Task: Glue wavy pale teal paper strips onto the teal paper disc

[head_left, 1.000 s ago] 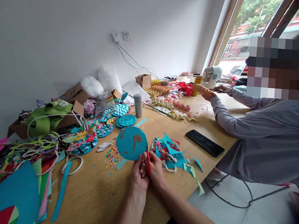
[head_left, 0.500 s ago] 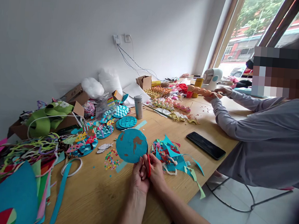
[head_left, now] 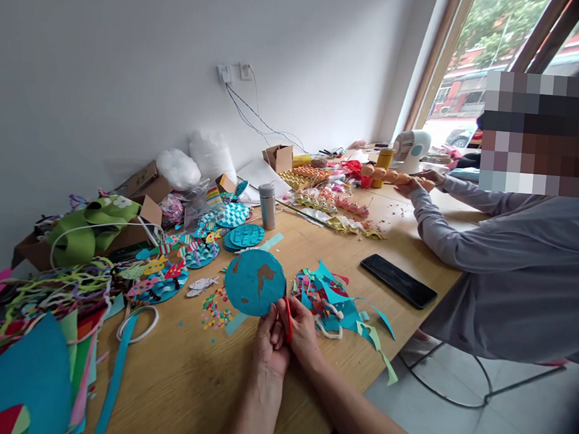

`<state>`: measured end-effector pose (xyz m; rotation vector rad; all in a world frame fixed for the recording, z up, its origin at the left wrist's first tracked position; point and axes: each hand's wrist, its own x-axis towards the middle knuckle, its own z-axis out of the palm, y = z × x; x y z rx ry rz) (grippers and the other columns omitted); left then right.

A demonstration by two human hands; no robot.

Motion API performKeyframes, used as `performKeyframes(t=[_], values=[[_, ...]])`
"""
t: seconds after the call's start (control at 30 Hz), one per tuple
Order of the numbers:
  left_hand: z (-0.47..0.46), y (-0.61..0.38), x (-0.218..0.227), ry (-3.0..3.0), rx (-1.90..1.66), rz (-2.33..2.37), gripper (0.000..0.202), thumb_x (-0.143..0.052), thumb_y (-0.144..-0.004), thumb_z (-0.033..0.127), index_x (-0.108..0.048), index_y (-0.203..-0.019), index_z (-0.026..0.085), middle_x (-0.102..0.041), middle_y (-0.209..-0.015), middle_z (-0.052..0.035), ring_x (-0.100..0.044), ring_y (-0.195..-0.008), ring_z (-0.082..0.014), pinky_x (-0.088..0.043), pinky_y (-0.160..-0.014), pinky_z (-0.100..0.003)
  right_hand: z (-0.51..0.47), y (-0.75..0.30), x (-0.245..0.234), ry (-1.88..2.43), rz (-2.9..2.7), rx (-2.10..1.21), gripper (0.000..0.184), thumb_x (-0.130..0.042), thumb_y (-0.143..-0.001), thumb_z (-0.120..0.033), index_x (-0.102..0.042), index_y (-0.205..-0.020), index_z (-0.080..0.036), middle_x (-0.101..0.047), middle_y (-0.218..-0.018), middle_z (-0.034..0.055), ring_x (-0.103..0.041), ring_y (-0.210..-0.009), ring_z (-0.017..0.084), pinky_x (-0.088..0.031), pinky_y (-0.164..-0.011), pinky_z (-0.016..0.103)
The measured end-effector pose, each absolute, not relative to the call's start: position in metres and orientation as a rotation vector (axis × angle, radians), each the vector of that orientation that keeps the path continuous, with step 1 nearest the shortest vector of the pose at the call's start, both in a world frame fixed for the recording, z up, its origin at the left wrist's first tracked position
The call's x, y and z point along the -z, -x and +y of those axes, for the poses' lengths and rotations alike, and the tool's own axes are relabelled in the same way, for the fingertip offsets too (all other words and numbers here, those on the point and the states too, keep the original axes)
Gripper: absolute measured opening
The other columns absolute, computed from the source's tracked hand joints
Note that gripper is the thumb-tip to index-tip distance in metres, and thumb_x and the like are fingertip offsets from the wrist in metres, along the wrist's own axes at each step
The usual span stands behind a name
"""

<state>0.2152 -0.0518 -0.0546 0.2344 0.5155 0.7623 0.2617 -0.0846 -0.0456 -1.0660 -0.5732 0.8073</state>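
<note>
A round blue disc with torn brown patches is raised above the table in front of me. My left hand pinches its lower edge between thumb and fingers. Red-handled scissors sit in my right hand, its fingers closed around the handles. Their blades stand against the disc's right edge; how far apart they are I cannot tell. The two hands touch or nearly touch. Just beyond my right hand lies a heap of blue, red and green paper scraps. Small coloured paper dots lie left of the disc.
A black phone lies near the table's right edge. Behind the disc stand a metal flask and stacked blue discs. Coloured paper sheets and craft pieces crowd the left. A co-worker at right holds an orange bumpy strip.
My hands, the disc and the scissors keep nearly the same place. The co-worker's head has shifted slightly, and the orange strip has turned a little in their hands.
</note>
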Motion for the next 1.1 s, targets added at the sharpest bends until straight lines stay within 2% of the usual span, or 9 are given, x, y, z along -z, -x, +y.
performKeyframes(t=[0.17,0.33,0.5,0.93,1.1], values=[[-0.051,-0.2152,0.056,-0.251,-0.746,0.512,0.052,-0.09,-0.049,0.033,-0.041,-0.051,0.016,-0.025,-0.03,0.0139,-0.018,-0.025,0.0016,-0.012,-0.028,-0.013,-0.086,-0.2622,0.0459,1.088,-0.58,-0.793,0.043,-0.066,-0.074,-0.058,-0.04,-0.068,-0.025,-0.047,-0.035,-0.0091,-0.041,-0.024,0.011,-0.036,-0.025,0.022],[-0.0499,-0.2149,0.0587,-0.267,-0.723,0.512,0.045,-0.086,-0.058,0.033,-0.044,-0.052,0.016,-0.023,-0.03,0.0139,-0.017,-0.024,0.0009,-0.011,-0.027,-0.013,-0.0853,-0.2632,0.0485,1.102,-0.581,-0.788,0.043,-0.065,-0.074,-0.058,-0.039,-0.07,-0.025,-0.048,-0.035,-0.0094,-0.041,-0.024,0.012,-0.036,-0.025,0.022],[-0.0497,-0.2149,0.06,-0.255,-0.711,0.509,0.041,-0.089,-0.053,0.033,-0.052,-0.056,0.014,-0.024,-0.029,0.0145,-0.018,-0.022,0.0016,-0.01,-0.026,-0.012,-0.0867,-0.2632,0.0501,1.117,-0.577,-0.796,0.043,-0.065,-0.074,-0.059,-0.038,-0.071,-0.025,-0.048,-0.036,-0.0096,-0.042,-0.024,0.012,-0.037,-0.024,0.023],[-0.051,-0.2149,0.0579,-0.243,-0.72,0.488,0.036,-0.088,-0.055,0.031,-0.056,-0.057,0.014,-0.025,-0.028,0.0143,-0.018,-0.021,0.0016,-0.011,-0.024,-0.011,-0.0893,-0.2626,0.05,1.104,-0.61,-0.821,0.041,-0.06,-0.078,-0.06,-0.038,-0.073,-0.026,-0.048,-0.036,-0.01,-0.043,-0.025,0.013,-0.038,-0.025,0.023],[-0.0512,-0.2147,0.0581,-0.26,-0.732,0.484,0.038,-0.089,-0.051,0.03,-0.056,-0.057,0.014,-0.027,-0.029,0.0139,-0.018,-0.021,0.0016,-0.011,-0.024,-0.011,-0.0884,-0.2652,0.0541,1.2,-0.586,-0.763,0.045,-0.061,-0.073,-0.064,-0.038,-0.072,-0.025,-0.048,-0.04,-0.0094,-0.043,-0.027,0.012,-0.037,-0.026,0.024]])
